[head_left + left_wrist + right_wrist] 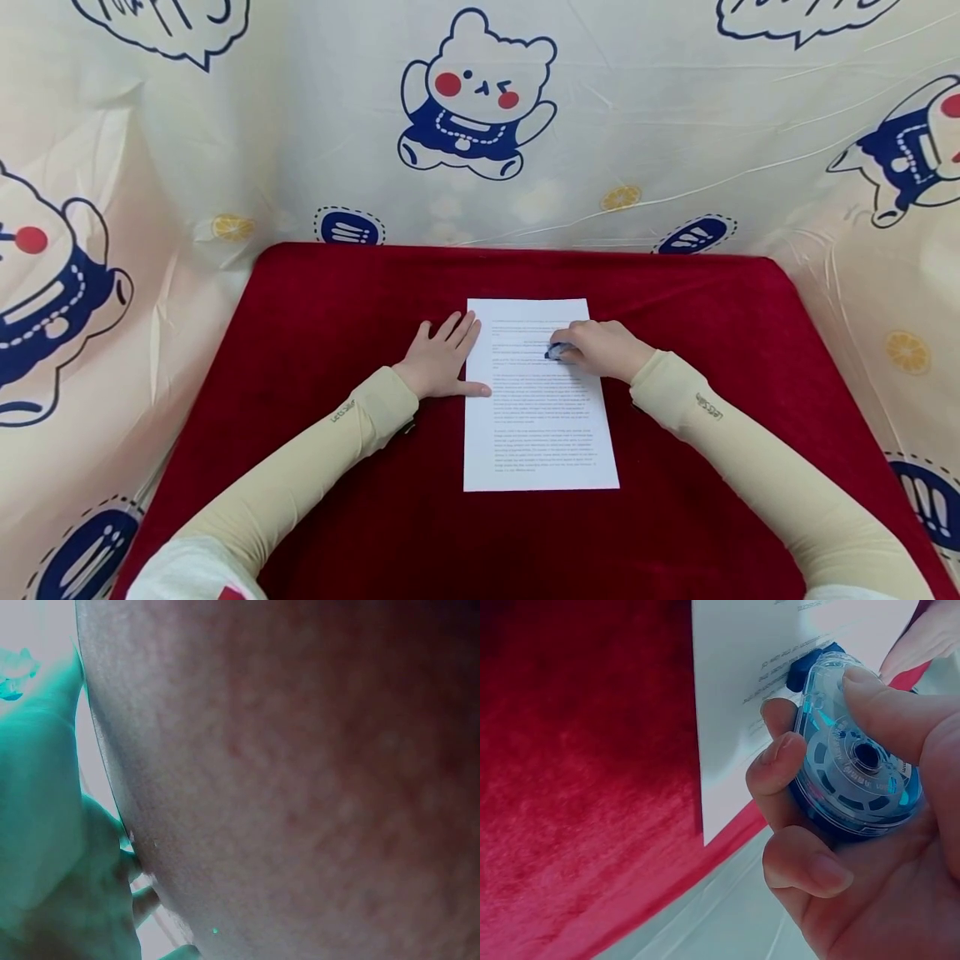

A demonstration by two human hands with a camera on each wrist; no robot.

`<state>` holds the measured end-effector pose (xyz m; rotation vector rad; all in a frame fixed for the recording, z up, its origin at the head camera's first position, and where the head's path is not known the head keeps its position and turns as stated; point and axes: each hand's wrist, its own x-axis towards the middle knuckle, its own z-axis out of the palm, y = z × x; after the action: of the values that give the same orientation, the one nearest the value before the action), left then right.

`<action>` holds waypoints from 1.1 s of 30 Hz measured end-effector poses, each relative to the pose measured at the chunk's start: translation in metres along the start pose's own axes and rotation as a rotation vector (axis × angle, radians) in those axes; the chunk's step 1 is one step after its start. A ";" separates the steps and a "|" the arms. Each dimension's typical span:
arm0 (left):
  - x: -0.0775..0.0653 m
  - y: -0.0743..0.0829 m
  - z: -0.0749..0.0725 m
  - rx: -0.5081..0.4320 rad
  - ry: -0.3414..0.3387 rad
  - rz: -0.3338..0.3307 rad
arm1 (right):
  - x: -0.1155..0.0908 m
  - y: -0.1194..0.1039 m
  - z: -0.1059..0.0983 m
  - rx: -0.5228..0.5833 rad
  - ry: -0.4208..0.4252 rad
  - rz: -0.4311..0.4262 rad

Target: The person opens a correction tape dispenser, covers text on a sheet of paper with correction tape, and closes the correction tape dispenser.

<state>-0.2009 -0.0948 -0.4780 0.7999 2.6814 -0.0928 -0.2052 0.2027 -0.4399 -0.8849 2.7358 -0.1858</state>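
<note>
- Head view: printed sheet sits around the middle of the red table, loads of room out to the left and right edges, slimmer strip at the far edge.
- Left hand lies over the sheet's left edge, fingers spread apart, thumb on the paper.
- Right hand crosses the right edge, clamped on a see-through blue tape dispenser over the far half's text.
- Decent gap between hands.

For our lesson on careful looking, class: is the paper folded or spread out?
Spread out: the paper lies flat on the red cloth, all four corners showing, with the left hand at its left edge.
</note>
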 end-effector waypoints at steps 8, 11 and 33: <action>-0.001 0.001 -0.001 0.002 0.015 0.000 | -0.007 0.005 -0.001 -0.028 0.008 0.011; -0.001 0.002 -0.002 0.007 0.019 0.003 | -0.010 0.008 -0.001 -0.027 0.004 0.019; 0.000 0.001 -0.001 0.009 0.018 0.008 | -0.029 0.029 -0.001 -0.020 0.021 0.076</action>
<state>-0.2005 -0.0940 -0.4768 0.8180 2.6964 -0.0956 -0.1990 0.2428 -0.4383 -0.7862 2.7897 -0.1541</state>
